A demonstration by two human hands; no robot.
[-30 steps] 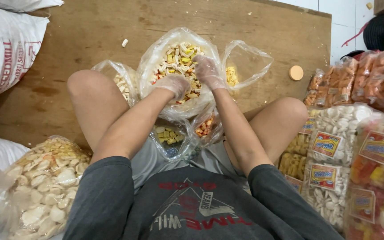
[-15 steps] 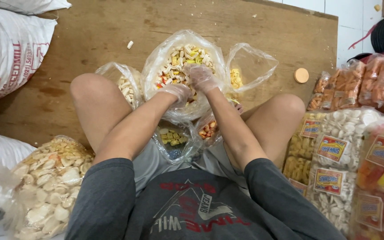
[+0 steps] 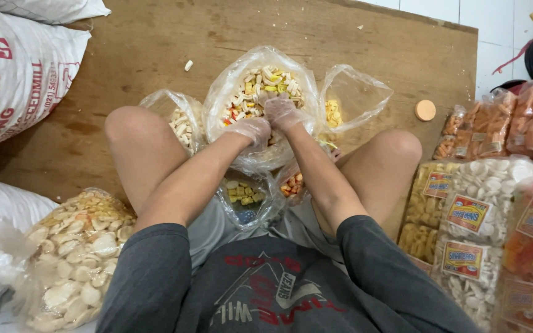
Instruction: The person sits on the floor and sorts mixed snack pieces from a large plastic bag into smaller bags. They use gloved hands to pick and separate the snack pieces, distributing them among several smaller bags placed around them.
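Note:
A large clear plastic bag [image 3: 229,86] stands open between my knees, filled with mixed crackers [image 3: 266,83] in white, yellow and red. Both my hands wear thin clear gloves and are down inside it. My left hand [image 3: 251,129] is curled like a fist at the near side of the bag. My right hand [image 3: 280,111] lies just beyond, touching the left, its fingers bent down into the crackers. What the fingers enclose is partly hidden.
Smaller open bags ring the big one: white crackers [image 3: 180,126], yellow crackers [image 3: 335,113], yellow squares [image 3: 245,194], orange pieces [image 3: 291,184]. All rest on a wooden board [image 3: 124,49]. An orange lid [image 3: 425,110] lies to the right. White sacks [image 3: 13,80] left, pale crackers [image 3: 75,253], labelled snack packs [image 3: 476,216] right.
My right hand has drawn back from the far side of the bag toward me and met the left hand. The left hand has closed. The view has shifted slightly.

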